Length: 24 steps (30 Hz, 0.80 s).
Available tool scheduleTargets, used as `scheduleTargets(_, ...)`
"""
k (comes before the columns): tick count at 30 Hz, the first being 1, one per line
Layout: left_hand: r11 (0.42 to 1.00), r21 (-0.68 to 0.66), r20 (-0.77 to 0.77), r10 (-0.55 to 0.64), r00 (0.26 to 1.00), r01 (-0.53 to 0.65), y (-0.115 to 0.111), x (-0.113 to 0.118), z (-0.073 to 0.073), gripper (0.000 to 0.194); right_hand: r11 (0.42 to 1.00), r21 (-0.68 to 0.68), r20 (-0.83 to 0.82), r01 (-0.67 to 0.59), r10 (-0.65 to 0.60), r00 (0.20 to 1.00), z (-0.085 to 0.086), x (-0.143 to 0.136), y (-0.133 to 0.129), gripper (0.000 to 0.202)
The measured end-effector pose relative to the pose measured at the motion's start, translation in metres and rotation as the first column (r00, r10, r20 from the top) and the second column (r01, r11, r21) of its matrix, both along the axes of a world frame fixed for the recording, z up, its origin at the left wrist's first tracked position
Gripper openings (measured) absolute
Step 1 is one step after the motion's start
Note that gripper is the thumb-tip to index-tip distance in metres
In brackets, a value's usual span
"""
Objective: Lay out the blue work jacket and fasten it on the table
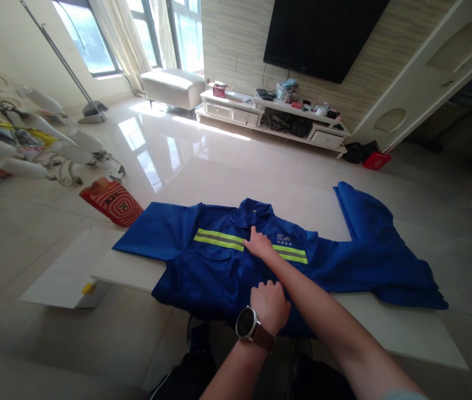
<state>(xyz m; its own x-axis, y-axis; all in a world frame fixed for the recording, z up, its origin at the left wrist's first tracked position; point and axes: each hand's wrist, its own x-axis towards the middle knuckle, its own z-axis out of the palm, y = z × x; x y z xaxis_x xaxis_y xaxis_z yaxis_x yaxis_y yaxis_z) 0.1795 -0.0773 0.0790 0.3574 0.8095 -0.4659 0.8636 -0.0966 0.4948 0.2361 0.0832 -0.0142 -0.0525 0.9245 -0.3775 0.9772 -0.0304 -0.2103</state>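
Note:
A blue work jacket [214, 272] with yellow-green reflective stripes lies front up across a white table [419, 328], its collar away from me and its sleeves spread to both sides. My right hand [258, 243] is closed at the jacket's front placket, just below the collar, fingers on the cloth. Nearer to me, my left hand [269, 304], with a watch [246, 323] on the wrist, is curled over the lower front of the jacket; what its fingers hold is hidden. Folded blue cloth [364, 214] is at the right end of the table.
A red patterned bag [113, 201] stands beyond the table's left end. White metal-framed equipment [64, 147] is at the far left. A low TV cabinet [261, 114] with items on it and a white bench [173, 88] are along the back.

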Motion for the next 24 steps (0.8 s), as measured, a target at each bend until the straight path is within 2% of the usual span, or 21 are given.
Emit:
scheduleTargets(5,0.999,-0.026,0.053,-0.017,0.998,0.018,-0.003,-0.003,0.005,0.040,0.994,-0.019,-0.019,-0.112,0.111,0.994,-0.002,0.015,0.006,0.046)
scheduleTargets(11,0.999,-0.026,0.092,-0.018,0.996,0.020,-0.008,-0.002,0.008,0.038,0.979,-0.019,-0.005,-0.205,0.205,0.979,-0.001,0.018,0.008,0.050)
scheduleTargets(24,0.997,-0.069,0.153,-0.023,0.988,0.034,-0.008,0.004,0.011,0.041,0.971,-0.045,0.006,-0.235,0.235,0.972,0.005,0.019,0.009,0.039)
